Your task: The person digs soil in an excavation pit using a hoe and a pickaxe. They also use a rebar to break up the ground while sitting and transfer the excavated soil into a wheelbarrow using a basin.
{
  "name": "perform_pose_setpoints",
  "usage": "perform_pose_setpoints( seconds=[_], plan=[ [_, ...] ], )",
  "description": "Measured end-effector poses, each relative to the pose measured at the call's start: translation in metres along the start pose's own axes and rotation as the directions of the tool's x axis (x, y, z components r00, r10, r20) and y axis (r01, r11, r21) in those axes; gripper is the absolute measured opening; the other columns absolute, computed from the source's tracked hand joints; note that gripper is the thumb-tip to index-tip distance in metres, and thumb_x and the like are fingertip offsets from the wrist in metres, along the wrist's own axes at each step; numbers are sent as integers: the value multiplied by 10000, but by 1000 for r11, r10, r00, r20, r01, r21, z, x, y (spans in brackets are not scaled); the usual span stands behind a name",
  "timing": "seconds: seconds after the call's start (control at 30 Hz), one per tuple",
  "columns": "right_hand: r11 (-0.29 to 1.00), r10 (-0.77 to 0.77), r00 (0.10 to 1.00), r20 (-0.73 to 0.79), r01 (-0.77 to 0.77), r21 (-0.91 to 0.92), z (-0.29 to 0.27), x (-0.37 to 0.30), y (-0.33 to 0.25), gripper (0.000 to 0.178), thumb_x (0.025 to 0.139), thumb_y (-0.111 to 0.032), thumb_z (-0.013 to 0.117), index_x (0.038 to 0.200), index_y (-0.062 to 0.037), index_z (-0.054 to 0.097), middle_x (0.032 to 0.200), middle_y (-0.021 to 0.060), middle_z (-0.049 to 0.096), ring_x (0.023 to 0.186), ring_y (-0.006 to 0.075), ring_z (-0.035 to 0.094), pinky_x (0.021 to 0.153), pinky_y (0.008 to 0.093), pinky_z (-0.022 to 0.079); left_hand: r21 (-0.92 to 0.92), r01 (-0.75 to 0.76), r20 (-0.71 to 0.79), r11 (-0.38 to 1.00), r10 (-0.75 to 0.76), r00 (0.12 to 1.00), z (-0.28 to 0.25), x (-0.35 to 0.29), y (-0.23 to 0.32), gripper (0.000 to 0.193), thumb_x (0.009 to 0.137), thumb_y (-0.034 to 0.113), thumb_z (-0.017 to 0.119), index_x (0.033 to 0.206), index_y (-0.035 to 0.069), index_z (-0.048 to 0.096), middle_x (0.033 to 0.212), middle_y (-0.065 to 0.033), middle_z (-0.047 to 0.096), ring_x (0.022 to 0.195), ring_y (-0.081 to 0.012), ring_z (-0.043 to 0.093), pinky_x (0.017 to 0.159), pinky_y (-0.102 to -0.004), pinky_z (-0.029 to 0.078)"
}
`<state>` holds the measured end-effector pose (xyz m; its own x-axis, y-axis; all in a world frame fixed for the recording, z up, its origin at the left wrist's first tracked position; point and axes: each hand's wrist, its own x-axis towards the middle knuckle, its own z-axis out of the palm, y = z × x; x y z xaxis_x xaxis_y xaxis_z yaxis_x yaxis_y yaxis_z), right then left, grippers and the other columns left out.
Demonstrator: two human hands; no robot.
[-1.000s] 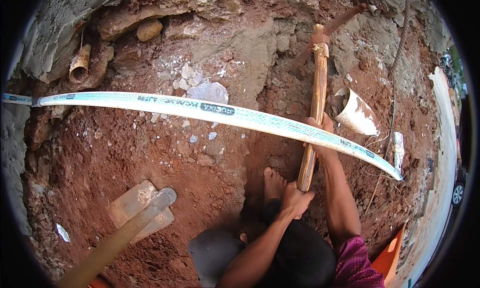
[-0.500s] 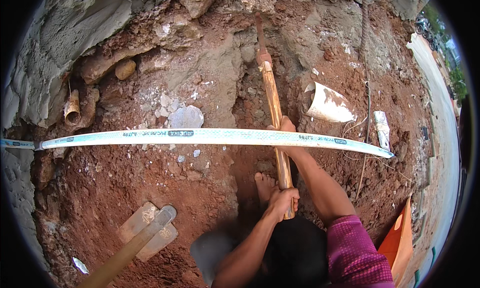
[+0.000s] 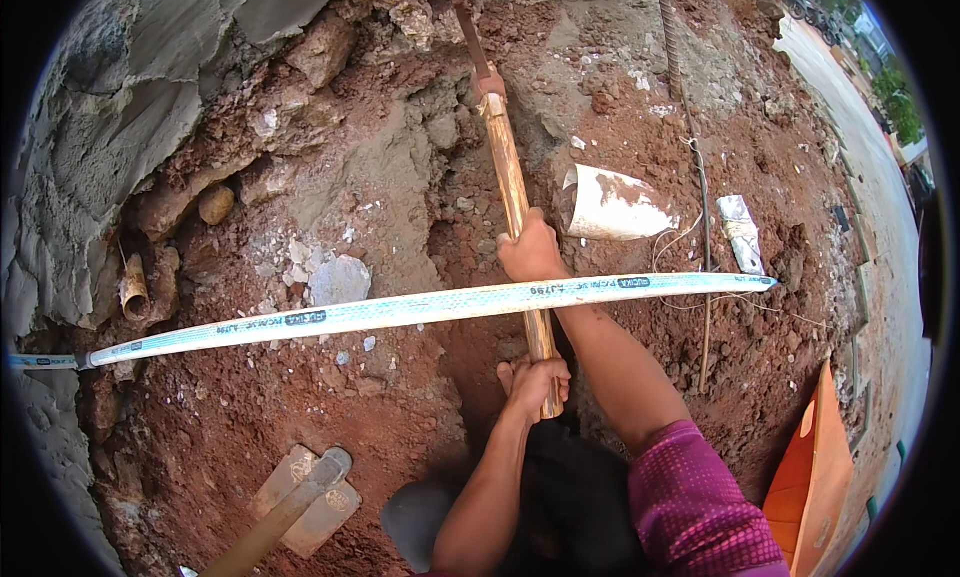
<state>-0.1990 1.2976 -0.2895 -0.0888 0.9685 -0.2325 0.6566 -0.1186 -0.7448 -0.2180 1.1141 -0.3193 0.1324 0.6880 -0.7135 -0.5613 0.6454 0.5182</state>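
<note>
Both hands grip a digging bar [image 3: 508, 167] with a pale wooden shaft and a narrow rusty iron blade. My right hand [image 3: 532, 249] is closed round the middle of the shaft, just beyond a white-and-blue pipe [image 3: 420, 309]. My left hand [image 3: 538, 381] wraps the shaft near its butt end, on the near side of the pipe. The pipe crosses over the shaft and over my right forearm. The blade points away from me toward the rubble at the far end of a trench [image 3: 465, 242] in reddish soil; whether its tip touches is hard to tell.
A hoe [image 3: 305, 497] lies at the lower left. Right of the trench are a broken white pipe piece [image 3: 615, 205], a ribbed steel rod [image 3: 668, 37] and a white wrapped strip [image 3: 740, 232]. An orange sheet [image 3: 808, 467] stands lower right. Rough grey cement [image 3: 130, 107] rises at the left.
The bar's blade has swung up and to the left. My right hand has come out from behind the pipe to its far side. The bare foot in the trench has gone out of sight.
</note>
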Motion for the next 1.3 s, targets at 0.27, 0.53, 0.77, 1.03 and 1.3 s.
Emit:
perform_pose_setpoints(
  seconds=[0.27, 0.53, 0.77, 1.03, 1.3],
  plan=[
    [992, -126, 992, -11, 126, -3, 11, -48, 34, 432, 852, -246, 733, 1008, 86, 505, 878, 313, 668, 870, 428, 706, 750, 467, 551, -8, -19, -60, 1000, 18, 998, 7, -34, -40, 171, 705, -34, 606, 859, -19, 535, 619, -115, 537, 461, -229, 549, 449, -359, 497],
    [966, -191, 977, -95, 204, 160, -10, 0, -52, 383, 841, -149, 650, 1105, 80, 493, 835, 265, 662, 798, 405, 691, 760, 459, 536, 126, -333, 64, 935, 327, 943, -23, 41, 9, 21, 760, 0, 614, 761, -15, 600, 598, -83, 579, 459, -178, 545, 442, -306, 449],
    [993, 86, 996, 18, -84, -77, 13, 15, -17, 475, 892, -200, 669, 1193, 93, 447, 1121, 379, 626, 1117, 502, 617, 950, 527, 509, -83, 51, 36, 995, -48, 998, -19, 37, -4, 78, 760, 52, 615, 731, -15, 591, 644, -103, 551, 505, -190, 543, 493, -332, 481],
    [996, -61, 995, 82, 66, -62, 21, -40, 37, 463, 880, -248, 688, 1108, 82, 458, 940, 319, 666, 933, 454, 679, 832, 481, 527, 63, -90, -80, 994, 95, 992, -4, -7, -58, 101, 720, -6, 607, 805, -42, 567, 634, -125, 568, 457, -234, 555, 445, -340, 492],
    [961, -188, 970, -152, 214, 174, -10, -12, -27, 361, 825, -132, 624, 1112, 36, 483, 756, 269, 624, 752, 421, 681, 728, 476, 532, 183, -317, -10, 931, 324, 946, -9, 42, -10, 73, 754, 12, 609, 702, 0, 659, 608, -72, 644, 483, -143, 594, 470, -295, 471]
  ],
)
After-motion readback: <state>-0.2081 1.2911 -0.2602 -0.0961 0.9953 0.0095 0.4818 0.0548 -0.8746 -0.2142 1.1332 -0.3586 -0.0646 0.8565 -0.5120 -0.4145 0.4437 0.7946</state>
